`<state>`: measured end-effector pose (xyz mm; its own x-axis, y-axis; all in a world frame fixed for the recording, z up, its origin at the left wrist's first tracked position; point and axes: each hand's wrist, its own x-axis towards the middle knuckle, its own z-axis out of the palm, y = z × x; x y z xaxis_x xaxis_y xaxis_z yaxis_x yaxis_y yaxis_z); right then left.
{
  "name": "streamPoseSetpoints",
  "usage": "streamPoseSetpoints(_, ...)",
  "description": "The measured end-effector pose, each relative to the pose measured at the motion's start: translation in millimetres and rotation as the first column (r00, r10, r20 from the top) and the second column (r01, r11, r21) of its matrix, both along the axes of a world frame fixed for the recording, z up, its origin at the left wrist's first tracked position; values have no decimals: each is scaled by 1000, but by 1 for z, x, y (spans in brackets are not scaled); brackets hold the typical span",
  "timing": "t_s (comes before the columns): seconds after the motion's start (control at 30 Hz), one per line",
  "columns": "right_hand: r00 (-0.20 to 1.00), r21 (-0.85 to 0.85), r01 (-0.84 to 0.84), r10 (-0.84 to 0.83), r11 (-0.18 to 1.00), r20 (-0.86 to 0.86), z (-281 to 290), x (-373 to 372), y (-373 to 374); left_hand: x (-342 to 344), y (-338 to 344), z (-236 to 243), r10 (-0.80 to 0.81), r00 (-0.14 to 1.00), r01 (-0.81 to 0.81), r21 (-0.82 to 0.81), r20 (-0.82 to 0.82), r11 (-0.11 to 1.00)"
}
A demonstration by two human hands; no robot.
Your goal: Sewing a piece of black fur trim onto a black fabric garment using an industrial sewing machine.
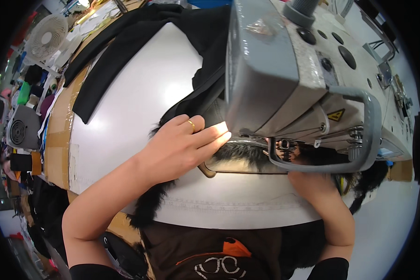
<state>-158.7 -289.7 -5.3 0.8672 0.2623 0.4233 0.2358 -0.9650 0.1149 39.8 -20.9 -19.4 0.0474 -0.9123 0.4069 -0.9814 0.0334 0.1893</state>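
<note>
A black garment (210, 88) with black fur trim (151, 203) lies over the white sewing table and runs to the sewing machine (266, 79). My left hand (179, 147), a ring on one finger, is closed on this cloth left of the needle area. Two of its fingers stretch toward the machine, pressed together; the others curl over the fabric. Under the machine head a strip of fur (242, 151) rests on the shiny plate. My right hand (312, 184) is at the plate's right side, below the grey guard (373, 135). Its fingers are blurred and partly hidden.
The white table (126, 126) has a ruler scale along its front edge. Cardboard (58, 140) borders it on the left, where a white fan (46, 37), a grey fan-like device (23, 128) and piled goods stand. More fur (371, 184) hangs at the right.
</note>
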Motion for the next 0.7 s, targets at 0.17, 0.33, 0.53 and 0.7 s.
streamPoseSetpoints(0.17, 993, 37, 19, -15, 999, -116, -1, -2, 1, 1, 0, -10, 15, 999, -14, 12, -35, 1000)
streamPoseSetpoints(0.33, 994, -50, 19, -24, 999, -102, 2, 2, 1, 1, 1, -3, 4, 1000, -5, -41, -24, 999)
streamPoseSetpoints(0.53, 1000, -156, 14, -16, 988, -12, 2, 1, 0, 1, 3, 24, -26, 988, 23, 16, 155, 1000)
streamPoseSetpoints(0.7, 993, -237, 48, -71, 970, -91, 1, -3, 0, -1, 4, 27, -1, 991, 10, -64, 135, 998)
